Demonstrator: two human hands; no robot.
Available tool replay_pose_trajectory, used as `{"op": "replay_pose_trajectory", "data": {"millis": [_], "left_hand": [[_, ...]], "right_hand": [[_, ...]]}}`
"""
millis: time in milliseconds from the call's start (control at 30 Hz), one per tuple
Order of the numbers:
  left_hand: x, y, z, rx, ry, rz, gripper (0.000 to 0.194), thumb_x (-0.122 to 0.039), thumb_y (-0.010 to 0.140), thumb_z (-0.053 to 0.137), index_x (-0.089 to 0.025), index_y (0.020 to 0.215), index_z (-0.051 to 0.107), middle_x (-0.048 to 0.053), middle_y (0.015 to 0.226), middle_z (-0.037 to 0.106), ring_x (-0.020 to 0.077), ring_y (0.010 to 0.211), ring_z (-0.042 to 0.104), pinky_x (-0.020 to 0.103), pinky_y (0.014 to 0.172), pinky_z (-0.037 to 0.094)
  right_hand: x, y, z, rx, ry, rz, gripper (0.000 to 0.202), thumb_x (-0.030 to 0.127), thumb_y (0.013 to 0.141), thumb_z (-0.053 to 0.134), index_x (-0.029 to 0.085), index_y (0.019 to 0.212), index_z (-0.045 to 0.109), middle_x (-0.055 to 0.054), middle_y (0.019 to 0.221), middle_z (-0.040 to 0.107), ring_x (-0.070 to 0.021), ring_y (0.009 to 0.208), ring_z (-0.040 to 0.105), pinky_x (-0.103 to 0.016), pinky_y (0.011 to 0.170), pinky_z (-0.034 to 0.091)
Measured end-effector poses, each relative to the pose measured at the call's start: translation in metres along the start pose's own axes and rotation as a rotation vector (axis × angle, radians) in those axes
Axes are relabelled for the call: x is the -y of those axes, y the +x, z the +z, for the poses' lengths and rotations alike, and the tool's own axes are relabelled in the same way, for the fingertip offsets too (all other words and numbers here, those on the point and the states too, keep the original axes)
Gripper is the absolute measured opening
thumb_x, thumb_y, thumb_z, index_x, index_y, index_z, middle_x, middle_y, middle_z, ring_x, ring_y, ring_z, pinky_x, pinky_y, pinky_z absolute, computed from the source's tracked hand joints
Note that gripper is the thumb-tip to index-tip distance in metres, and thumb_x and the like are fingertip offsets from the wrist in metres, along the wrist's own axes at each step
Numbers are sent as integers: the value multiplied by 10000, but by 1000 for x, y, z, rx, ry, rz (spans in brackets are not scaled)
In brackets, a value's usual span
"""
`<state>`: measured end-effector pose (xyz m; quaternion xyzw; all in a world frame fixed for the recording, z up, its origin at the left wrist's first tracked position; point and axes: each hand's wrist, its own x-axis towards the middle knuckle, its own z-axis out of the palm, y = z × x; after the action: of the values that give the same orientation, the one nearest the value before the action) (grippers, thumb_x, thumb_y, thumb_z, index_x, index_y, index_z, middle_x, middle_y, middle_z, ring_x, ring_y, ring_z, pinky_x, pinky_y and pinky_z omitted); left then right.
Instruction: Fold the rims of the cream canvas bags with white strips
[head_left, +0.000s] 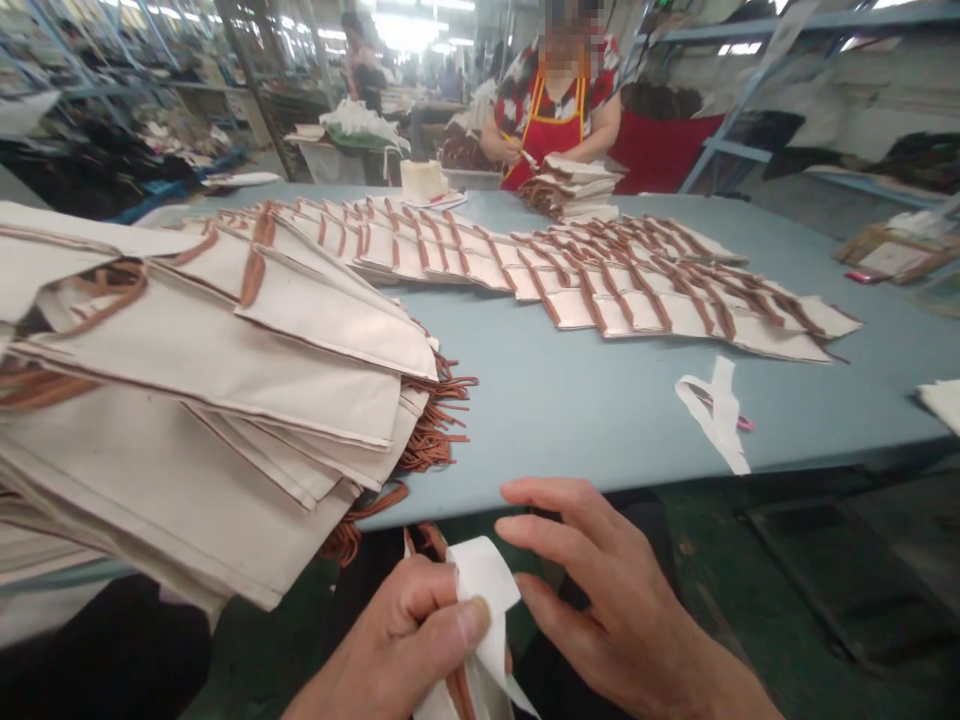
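Observation:
Below the table's front edge, my left hand (412, 630) pinches a white strip (487, 572) between thumb and fingers. With it, the same hand grips a cream fabric piece with brown trim (461, 690), mostly hidden behind the fingers. The strip's top end folds over toward the right. Just beside it, my right hand (615, 590) is open, its fingers apart and holding nothing. A large pile of cream fabric pieces (300, 390) with brown edging lies to the left, and brown cords (439, 430) stick out of its right end.
Overlapping rows of brown-trimmed cream pieces (480, 255) run across the blue-grey table (540, 400). A loose white strip (720, 410) lies over a pink-handled tool (745, 424) at the right. Across the table, a person in a red apron (555, 115) works beside a stack of pieces (577, 190).

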<state>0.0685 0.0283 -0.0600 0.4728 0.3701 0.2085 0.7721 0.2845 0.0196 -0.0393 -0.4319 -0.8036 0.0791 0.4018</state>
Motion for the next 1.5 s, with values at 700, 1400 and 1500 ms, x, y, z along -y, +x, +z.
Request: {"op": "replay_pose_trajectory", "data": {"millis": [700, 1400, 1500], "left_hand": [[-6, -22, 11, 120, 187, 223, 609, -722, 964, 480, -201, 651, 435, -39, 573, 373, 105, 521, 317, 245, 503, 259], [31, -3, 41, -251, 784, 597, 236, -274, 1046, 450, -224, 837, 547, -60, 595, 510, 113, 483, 510, 251, 520, 313], [38, -25, 24, -514, 481, 367, 340, -483, 1032, 505, -220, 819, 538, -75, 582, 447, 115, 494, 446, 226, 508, 314]], "right_hand": [[28, 1, 30, -113, 822, 601, 197, 294, 969, 610, 195, 803, 648, -15, 816, 708, -135, 720, 621, -225, 675, 486], [23, 36, 19, -358, 976, 930, 593, 738, 776, 748, 222, 731, 459, 124, 527, 358, -38, 431, 214, -161, 378, 179], [19, 4, 26, -284, 1068, 1006, 626, 751, 758, 774, 225, 732, 435, 132, 532, 319, -35, 439, 187, -157, 386, 165]]}}
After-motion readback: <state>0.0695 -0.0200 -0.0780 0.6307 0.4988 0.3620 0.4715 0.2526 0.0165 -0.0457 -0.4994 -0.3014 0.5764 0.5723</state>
